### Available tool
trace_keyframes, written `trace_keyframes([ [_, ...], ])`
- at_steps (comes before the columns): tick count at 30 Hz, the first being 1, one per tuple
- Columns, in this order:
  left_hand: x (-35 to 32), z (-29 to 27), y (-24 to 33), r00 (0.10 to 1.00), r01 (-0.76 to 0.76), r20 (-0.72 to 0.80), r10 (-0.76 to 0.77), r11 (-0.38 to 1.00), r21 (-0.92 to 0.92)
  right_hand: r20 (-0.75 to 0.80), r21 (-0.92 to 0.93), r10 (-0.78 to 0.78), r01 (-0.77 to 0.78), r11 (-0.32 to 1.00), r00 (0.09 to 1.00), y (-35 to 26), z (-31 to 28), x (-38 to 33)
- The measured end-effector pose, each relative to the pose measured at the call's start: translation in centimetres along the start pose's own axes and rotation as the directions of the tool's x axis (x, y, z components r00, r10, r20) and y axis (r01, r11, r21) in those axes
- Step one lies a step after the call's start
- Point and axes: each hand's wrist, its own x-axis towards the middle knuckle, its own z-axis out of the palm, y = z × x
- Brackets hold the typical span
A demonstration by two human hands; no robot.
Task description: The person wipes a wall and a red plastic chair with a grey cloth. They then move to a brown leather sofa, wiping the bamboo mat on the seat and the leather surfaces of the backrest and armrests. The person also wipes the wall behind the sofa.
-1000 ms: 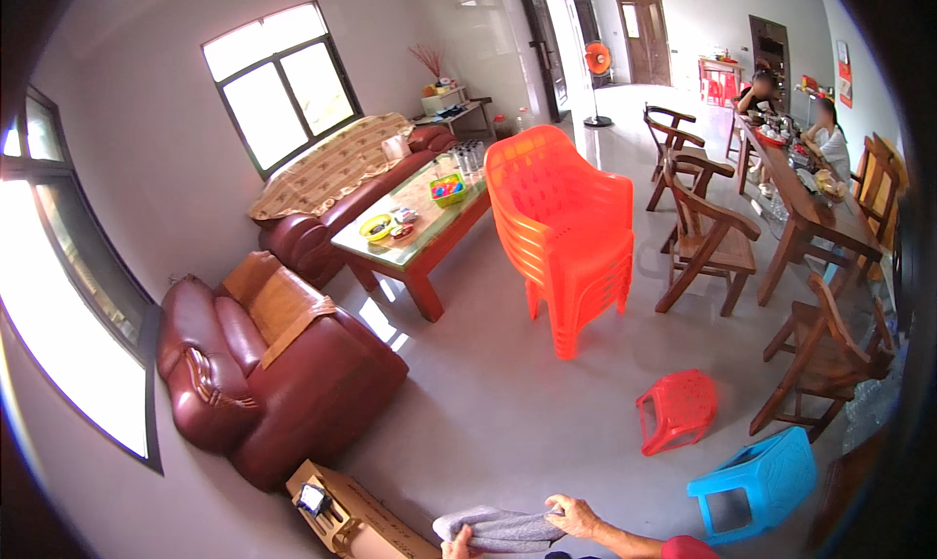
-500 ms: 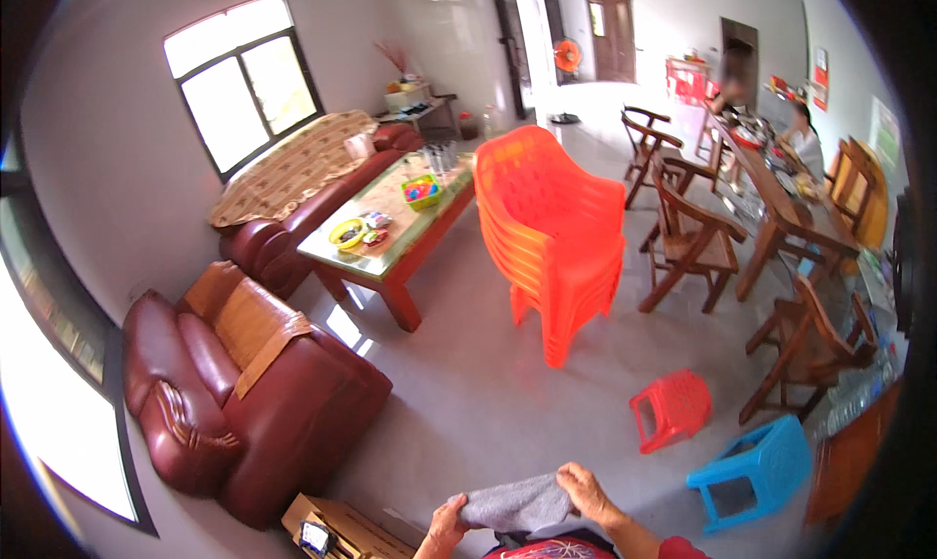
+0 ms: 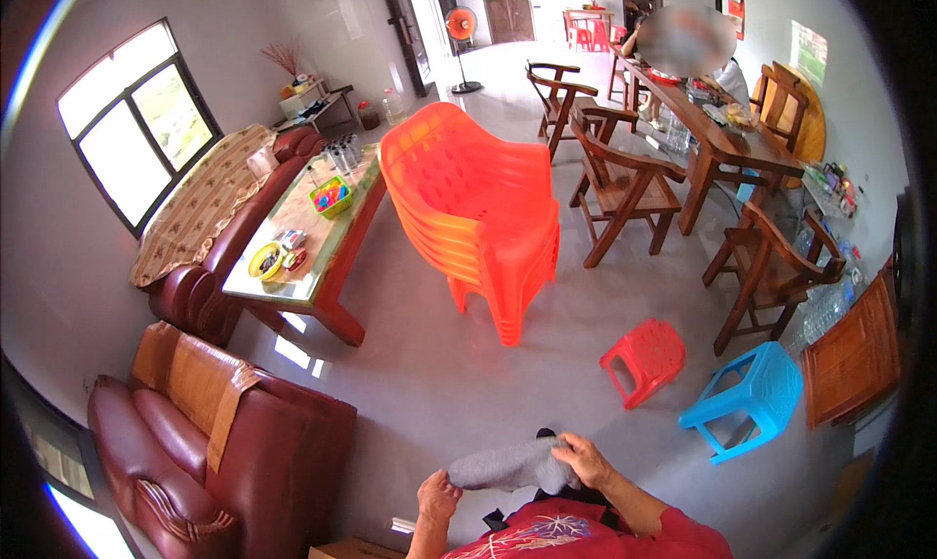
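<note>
A grey cloth (image 3: 508,467) stretches between my hands in front of my red top. My left hand (image 3: 439,497) grips its left end with the fingers closed. Its right end is pinched by my right hand (image 3: 584,461), which sits a little higher and farther out. The cloth sags slightly and looks soft; whether it is folded or sewn into a shape, I cannot tell. A small black item shows just beyond the cloth, mostly hidden by it.
Ahead stands a stack of orange plastic chairs (image 3: 478,217). To the right are a red stool (image 3: 646,359), a blue stool (image 3: 750,398) and wooden chairs (image 3: 625,183) along a long table (image 3: 708,139), where people sit. A maroon armchair (image 3: 283,442) and a coffee table (image 3: 337,290) are left.
My view has swung to the right and down, so the furniture appears farther left. Both hands keep hold of the grey cloth, and its right part hangs more bunched.
</note>
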Motion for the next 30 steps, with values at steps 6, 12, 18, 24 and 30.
trace_keyframes([
  [6,-3.4,10.9,4.6,0.981,0.186,-0.046,-0.186,0.983,-0.006,0.176,0.075,-0.104,0.092,0.993,0.979,-5.6,2.5,11.3],
  [12,2.5,21.5,7.2,0.770,0.301,0.600,-0.215,0.953,-0.045,0.495,-0.008,-0.335,0.390,0.921,0.802,-11.0,3.9,17.3],
  [18,10.7,26.7,7.5,0.692,0.420,0.659,-0.293,0.907,-0.038,0.461,-0.103,-0.106,0.172,0.980,0.881,-11.7,-2.5,22.8],
  [24,11.3,33.5,11.8,0.896,0.255,0.355,-0.268,0.963,0.082,0.092,-0.147,-0.207,0.219,0.965,0.974,-10.0,-5.5,29.0],
  [30,14.8,40.3,17.1,0.897,0.103,0.398,-0.192,0.966,0.236,-0.059,-0.182,-0.133,0.120,0.976,0.989,-10.9,-6.8,34.8],
])
